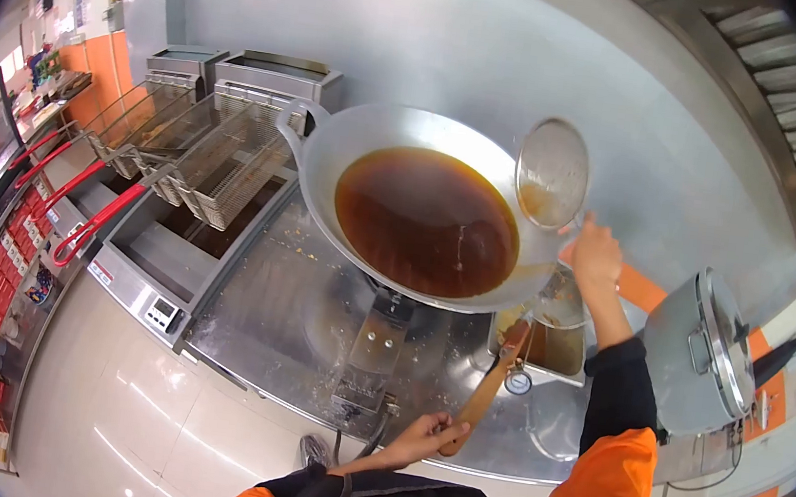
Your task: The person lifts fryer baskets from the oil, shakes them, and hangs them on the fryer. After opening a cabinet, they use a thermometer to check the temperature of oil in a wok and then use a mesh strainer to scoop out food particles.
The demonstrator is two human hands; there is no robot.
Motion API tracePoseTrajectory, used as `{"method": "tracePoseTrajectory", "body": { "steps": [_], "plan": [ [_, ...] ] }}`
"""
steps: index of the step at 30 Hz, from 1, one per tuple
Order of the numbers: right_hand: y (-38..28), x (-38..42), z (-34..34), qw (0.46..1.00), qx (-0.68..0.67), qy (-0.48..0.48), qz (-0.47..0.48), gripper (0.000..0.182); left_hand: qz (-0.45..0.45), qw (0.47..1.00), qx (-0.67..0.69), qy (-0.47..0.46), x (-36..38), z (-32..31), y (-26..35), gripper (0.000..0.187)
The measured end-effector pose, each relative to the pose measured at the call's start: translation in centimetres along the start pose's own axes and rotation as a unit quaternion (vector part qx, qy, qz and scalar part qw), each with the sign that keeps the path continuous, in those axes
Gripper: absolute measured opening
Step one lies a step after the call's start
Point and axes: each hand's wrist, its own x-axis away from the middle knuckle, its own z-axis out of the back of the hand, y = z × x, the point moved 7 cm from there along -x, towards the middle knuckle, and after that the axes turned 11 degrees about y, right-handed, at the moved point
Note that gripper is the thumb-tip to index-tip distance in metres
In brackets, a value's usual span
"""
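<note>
My right hand (598, 258) is closed around the handle of a round mesh strainer (552, 173), which is raised and tilted at the right rim of a large metal wok (326, 191). Dark brown oil (426, 220) fills the wok's bottom. In my left hand (422, 440) is the end of a long wooden handle (485, 391), pinched between the fingers. This handle runs up to a second round skimmer (564, 302) over a metal tray (575, 372) beside the wok. Close to the handle, a dial thermometer (519, 382) sits at the tray's front edge.
Wire fryer baskets (241, 157) with red handles (99, 222) rest over a deep fryer (156, 260) at left. A large lidded pot (697, 351) stands at right. Crumbs dot the steel counter (287, 314). A shelf of red packets (2, 277) is at far left.
</note>
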Motion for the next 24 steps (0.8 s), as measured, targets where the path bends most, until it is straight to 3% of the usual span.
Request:
{"method": "tracePoseTrajectory", "body": {
  "steps": [1,4,7,9,16,22,24],
  "plan": [
    [-1.5,-0.9,-0.9,0.998,0.009,-0.058,-0.011,0.028,-0.006,1.000,0.003,0.003,-0.6,0.1,-1.2,0.040],
    [-4.1,-2.9,-6.2,0.999,-0.012,-0.041,0.001,0.022,-0.032,0.999,-0.023,0.004,-1.0,0.2,-1.4,0.040],
    [-8.5,-2.9,-7.6,0.996,-0.031,-0.034,0.077,0.022,-0.047,0.998,-0.034,-0.009,-1.4,0.4,-1.1,0.041],
    [-10.8,-2.5,-9.6,0.991,-0.103,-0.056,0.065,0.025,-0.045,0.998,-0.032,-0.014,-0.8,0.4,-0.3,0.042],
    [-15.5,-2.5,-10.5,0.957,-0.249,-0.123,0.086,0.028,-0.037,0.998,-0.006,-0.042,-1.6,0.2,-1.7,0.045],
    [-17.9,-0.6,-8.2,0.909,-0.381,-0.101,0.136,0.027,-0.043,0.999,-0.016,-0.029,-1.4,0.8,-1.1,0.045],
    [-18.2,0.1,-7.1,0.889,-0.403,-0.193,0.100,0.022,-0.048,0.998,-0.002,-0.031,-1.8,0.7,-1.8,0.043]
  ]
}}
